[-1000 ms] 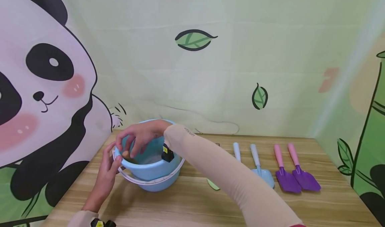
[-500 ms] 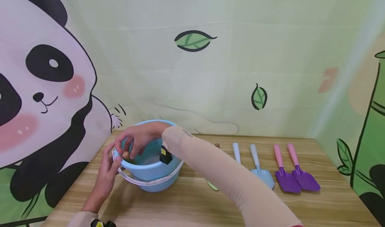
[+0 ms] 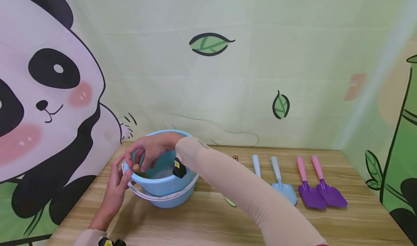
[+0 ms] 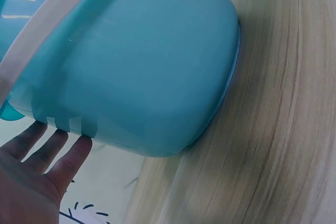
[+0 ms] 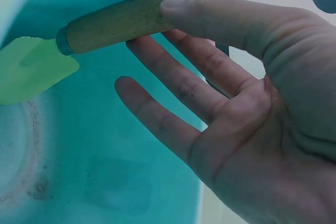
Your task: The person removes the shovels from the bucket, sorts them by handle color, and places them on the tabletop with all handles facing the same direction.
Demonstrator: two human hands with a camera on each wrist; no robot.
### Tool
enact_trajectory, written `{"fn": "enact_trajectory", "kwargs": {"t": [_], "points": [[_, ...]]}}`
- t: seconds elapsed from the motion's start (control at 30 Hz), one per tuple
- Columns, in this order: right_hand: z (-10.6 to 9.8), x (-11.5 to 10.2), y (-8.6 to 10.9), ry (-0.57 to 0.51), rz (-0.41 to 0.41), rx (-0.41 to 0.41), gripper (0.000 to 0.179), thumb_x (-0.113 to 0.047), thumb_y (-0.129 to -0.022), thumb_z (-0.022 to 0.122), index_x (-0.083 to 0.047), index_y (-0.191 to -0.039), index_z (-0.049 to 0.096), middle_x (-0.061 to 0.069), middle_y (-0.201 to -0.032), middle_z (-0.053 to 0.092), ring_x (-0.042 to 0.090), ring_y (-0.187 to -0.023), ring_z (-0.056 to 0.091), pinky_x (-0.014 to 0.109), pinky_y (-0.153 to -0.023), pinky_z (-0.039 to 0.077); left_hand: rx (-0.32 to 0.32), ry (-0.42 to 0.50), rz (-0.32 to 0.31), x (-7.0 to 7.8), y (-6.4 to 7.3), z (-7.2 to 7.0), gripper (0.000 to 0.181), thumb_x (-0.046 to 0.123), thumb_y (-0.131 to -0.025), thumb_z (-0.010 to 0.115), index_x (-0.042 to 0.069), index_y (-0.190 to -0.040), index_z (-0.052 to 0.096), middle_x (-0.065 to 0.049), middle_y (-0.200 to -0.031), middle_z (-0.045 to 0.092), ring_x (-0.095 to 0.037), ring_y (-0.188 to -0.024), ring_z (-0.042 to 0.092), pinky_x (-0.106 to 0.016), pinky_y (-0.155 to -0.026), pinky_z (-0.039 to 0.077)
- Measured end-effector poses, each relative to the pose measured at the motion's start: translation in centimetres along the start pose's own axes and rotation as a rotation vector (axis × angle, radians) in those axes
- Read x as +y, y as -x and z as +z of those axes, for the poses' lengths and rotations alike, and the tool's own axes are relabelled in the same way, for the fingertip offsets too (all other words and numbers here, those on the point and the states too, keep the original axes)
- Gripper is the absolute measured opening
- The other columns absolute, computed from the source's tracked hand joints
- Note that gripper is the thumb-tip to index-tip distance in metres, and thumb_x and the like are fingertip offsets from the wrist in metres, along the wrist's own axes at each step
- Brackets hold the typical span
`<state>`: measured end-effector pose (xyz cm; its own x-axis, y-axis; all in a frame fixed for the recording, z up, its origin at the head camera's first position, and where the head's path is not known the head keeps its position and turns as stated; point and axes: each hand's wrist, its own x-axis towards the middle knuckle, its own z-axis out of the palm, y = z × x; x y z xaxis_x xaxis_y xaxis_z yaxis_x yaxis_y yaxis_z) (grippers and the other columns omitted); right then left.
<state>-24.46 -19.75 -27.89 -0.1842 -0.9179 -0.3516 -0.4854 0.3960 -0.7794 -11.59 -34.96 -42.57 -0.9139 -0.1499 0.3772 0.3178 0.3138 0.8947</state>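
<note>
A light blue bucket (image 3: pixel 169 199) with a white handle (image 3: pixel 148 196) stands on the left of the table. My left hand (image 3: pixel 115 182) holds its left side, thumb at the rim and several fingertips touching the outer wall in the left wrist view. Inside the bucket, my right hand (image 3: pixel 153 148) pinches the wooden handle (image 5: pixel 126 19) of a small trowel with a green blade (image 5: pixel 39 69). The thumb lies on top of that handle and two fingers beneath it, while another finger stays extended. In the head view, the trowel's blade is hidden by the bucket wall.
To the right lie a light blue trowel (image 3: pixel 285 191), another blue handle (image 3: pixel 256 165) and two purple trowels with pink handles (image 3: pixel 311 197). The right sleeve (image 3: pixel 234 184) covers most of another green-bladed tool (image 3: pixel 230 201). A printed panda backdrop (image 3: pixel 208 94) rises behind the table.
My right hand has dipped slightly, with its index finger coming down toward the end of the wooden handle. Over the last half second, both hands and the bucket have stayed nearly still.
</note>
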Motion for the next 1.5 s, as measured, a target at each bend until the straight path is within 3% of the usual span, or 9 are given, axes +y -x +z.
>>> {"fn": "enact_trajectory", "kwargs": {"t": [0.23,0.43,0.57,0.93,1.17,1.23,1.5], "points": [[-0.3,0.8,0.1,0.011,-0.077,0.001,0.024,0.003,-0.09,0.075,-0.014,-0.105,0.069,0.001,-0.11,0.07,0.019,-0.102,0.065,0.041,-0.088,0.057,0.016,0.024,0.013,-0.2,0.2,0.2,0.051,0.015,-0.111,0.039,0.019,-0.159,0.024,-0.012,-0.153,0.036,-0.002,-0.129,0.048,-0.022,-0.084,0.054],[-0.9,1.4,0.8,-0.002,-0.132,0.058,0.024,0.002,-0.092,0.074,-0.011,-0.112,0.068,0.002,-0.113,0.069,0.02,-0.105,0.066,0.04,-0.087,0.058,-0.001,0.002,-0.014,-0.1,0.0,0.2,0.054,0.02,-0.111,0.04,0.022,-0.161,0.02,-0.013,-0.162,0.028,-0.045,-0.146,0.033,-0.022,-0.085,0.053],[-1.3,1.5,1.4,-0.01,-0.15,0.116,0.026,-0.001,-0.092,0.074,-0.009,-0.115,0.066,0.0,-0.115,0.067,0.018,-0.108,0.065,0.038,-0.086,0.058,-0.006,0.005,-0.021,0.2,-0.1,0.2,0.055,0.021,-0.111,0.04,0.021,-0.162,0.018,-0.016,-0.164,0.024,-0.054,-0.145,0.029,-0.025,-0.084,0.055],[-2.7,1.4,3.7,0.022,-0.227,0.261,0.025,-0.004,-0.092,0.075,-0.011,-0.114,0.066,0.002,-0.113,0.068,0.02,-0.102,0.069,0.037,-0.083,0.059,-0.002,-0.025,-0.024,0.4,-0.1,0.2,0.055,0.022,-0.112,0.038,0.022,-0.163,0.017,-0.016,-0.163,0.026,-0.047,-0.139,0.039,-0.024,-0.084,0.054],[-3.5,1.3,5.7,0.024,-0.256,0.354,0.023,-0.006,-0.094,0.074,-0.015,-0.114,0.065,0.001,-0.115,0.069,0.018,-0.102,0.07,0.039,-0.085,0.059,0.001,-0.02,-0.015,0.3,-0.1,0.2,0.055,0.021,-0.112,0.039,0.021,-0.162,0.019,-0.016,-0.161,0.029,-0.006,-0.127,0.049,-0.024,-0.083,0.054],[-3.8,1.1,6.2,0.023,-0.269,0.379,0.024,-0.007,-0.094,0.074,-0.015,-0.115,0.064,0.001,-0.116,0.069,0.018,-0.103,0.069,0.04,-0.085,0.059,0.004,-0.01,-0.014,0.2,-0.1,0.2,0.055,0.02,-0.112,0.04,0.021,-0.162,0.019,-0.016,-0.161,0.028,-0.002,-0.125,0.048,-0.023,-0.083,0.054],[-4.6,0.6,8.1,0.026,-0.341,0.465,0.025,-0.008,-0.095,0.073,-0.014,-0.117,0.062,0.003,-0.117,0.068,0.018,-0.104,0.07,0.038,-0.082,0.06,0.011,-0.004,-0.017,0.2,-0.2,0.3,0.055,0.019,-0.111,0.04,0.018,-0.162,0.02,-0.015,-0.162,0.027,-0.025,-0.135,0.045,-0.023,-0.083,0.054]]}}
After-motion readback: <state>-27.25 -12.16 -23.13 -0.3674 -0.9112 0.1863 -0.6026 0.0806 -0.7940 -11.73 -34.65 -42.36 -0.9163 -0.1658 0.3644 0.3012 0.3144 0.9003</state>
